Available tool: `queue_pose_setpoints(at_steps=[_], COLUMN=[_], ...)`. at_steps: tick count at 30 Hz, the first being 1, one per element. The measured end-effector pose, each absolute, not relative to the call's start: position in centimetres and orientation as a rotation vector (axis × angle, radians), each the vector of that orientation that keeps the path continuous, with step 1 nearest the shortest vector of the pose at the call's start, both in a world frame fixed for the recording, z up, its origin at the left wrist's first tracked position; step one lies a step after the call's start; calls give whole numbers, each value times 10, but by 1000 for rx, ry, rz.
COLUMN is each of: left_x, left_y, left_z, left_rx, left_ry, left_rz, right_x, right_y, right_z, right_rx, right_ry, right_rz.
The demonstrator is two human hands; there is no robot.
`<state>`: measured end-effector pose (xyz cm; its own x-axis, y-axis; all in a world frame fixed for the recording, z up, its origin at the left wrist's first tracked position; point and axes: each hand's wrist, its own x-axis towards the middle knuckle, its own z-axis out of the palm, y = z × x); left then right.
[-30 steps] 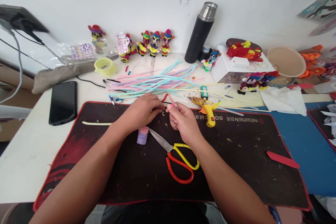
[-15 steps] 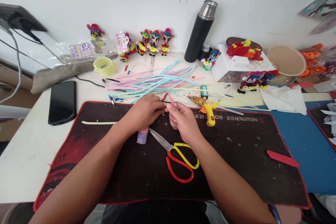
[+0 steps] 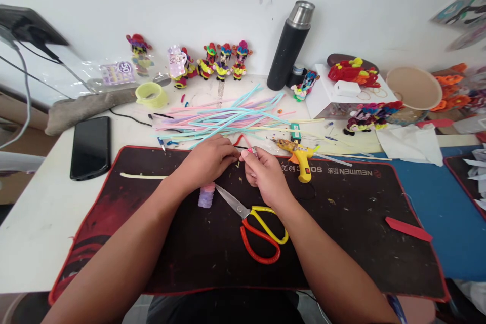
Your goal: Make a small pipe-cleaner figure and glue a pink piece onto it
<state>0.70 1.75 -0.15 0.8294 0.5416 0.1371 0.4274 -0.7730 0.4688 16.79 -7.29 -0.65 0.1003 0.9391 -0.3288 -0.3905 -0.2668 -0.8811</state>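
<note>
My left hand (image 3: 217, 156) is closed, thumb and fingertips pinched together; whatever lies between them is too small or hidden to name. Just to its right, my right hand (image 3: 265, 169) has its fingers curled, with a small pink-and-silver thing (image 3: 252, 151) at the thumb and forefinger. The fingertips of both hands nearly meet. A pale yellow pipe cleaner (image 3: 142, 176) runs out leftward from behind my left forearm. Below my hands, scissors (image 3: 243, 211) with one red and one yellow handle lie on the black mat. By their tip sits a ribbed purple-and-pink piece (image 3: 206, 196).
Behind my hands is a heap of pastel pipe cleaners (image 3: 228, 120). A yellow glue gun (image 3: 301, 157) lies right of them. Further back stand a black flask (image 3: 289, 50) and several small figures (image 3: 225, 63). A phone (image 3: 90, 148) lies left; a red strip (image 3: 408, 229) lies right.
The visible end of the pale yellow pipe cleaner has shifted slightly right. My hands have barely moved.
</note>
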Motion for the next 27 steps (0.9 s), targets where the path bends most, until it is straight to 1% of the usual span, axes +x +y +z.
queue_pose_setpoints(at_steps=[16, 27], left_x=[9, 14], left_y=[16, 13], left_z=[-7, 0], left_rx=[2588, 2651], left_ry=[679, 734], left_rz=[360, 202], right_x=[167, 167], right_y=[-73, -73], right_z=[-6, -7], right_rx=[-1204, -1197], right_ry=[-642, -641], right_rz=[1458, 1458])
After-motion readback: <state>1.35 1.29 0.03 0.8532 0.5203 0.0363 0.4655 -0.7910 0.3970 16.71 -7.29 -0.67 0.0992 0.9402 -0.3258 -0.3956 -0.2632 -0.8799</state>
